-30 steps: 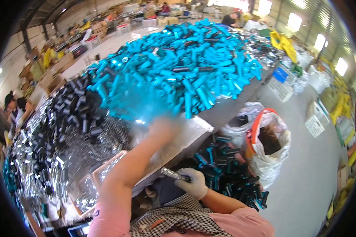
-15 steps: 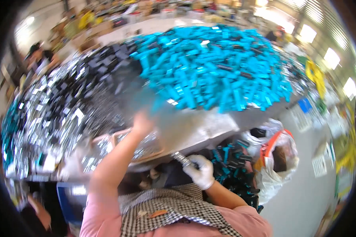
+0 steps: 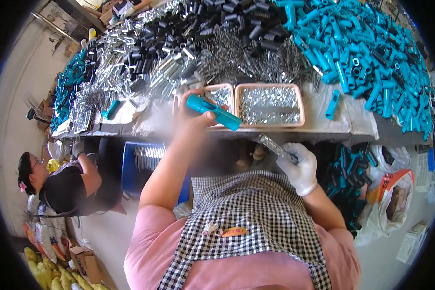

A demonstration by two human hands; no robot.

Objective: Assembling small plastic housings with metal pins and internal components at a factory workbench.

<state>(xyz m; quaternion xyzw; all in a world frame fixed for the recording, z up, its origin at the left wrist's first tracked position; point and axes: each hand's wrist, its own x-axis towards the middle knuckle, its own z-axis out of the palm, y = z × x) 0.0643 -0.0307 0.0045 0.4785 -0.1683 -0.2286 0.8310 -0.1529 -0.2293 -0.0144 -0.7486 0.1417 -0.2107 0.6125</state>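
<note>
In my bare left hand [image 3: 187, 122] is a teal plastic tube [image 3: 212, 112], slotted along its side, with fingers and thumb wrapped round it. It hangs over the table's front edge, in front of a pink tray [image 3: 303, 104] of small shiny metal parts and partly over a second pink tray [image 3: 231, 92]. My right hand [image 3: 302, 166], in a white glove, grips a slim silver metal piece [image 3: 271, 144] with a dark lower end. That piece points up and left, just below the table edge. What its hidden end looks like, I cannot tell.
Heaps of teal tubes [image 3: 372, 53], black tubes [image 3: 198, 24], wire springs [image 3: 227, 53] and silver parts [image 3: 116, 53] cover the table. A lone teal tube [image 3: 332, 105] lies near the front. Below are a blue crate [image 3: 128, 169] and white bags [image 3: 382, 212]. A co-worker [image 3: 65, 186] is at left.
The view has swung left and down. My left hand, blurred beside the teal heap before, is now nearer me with a teal tube clearly in it. The right hand keeps its metal piece.
</note>
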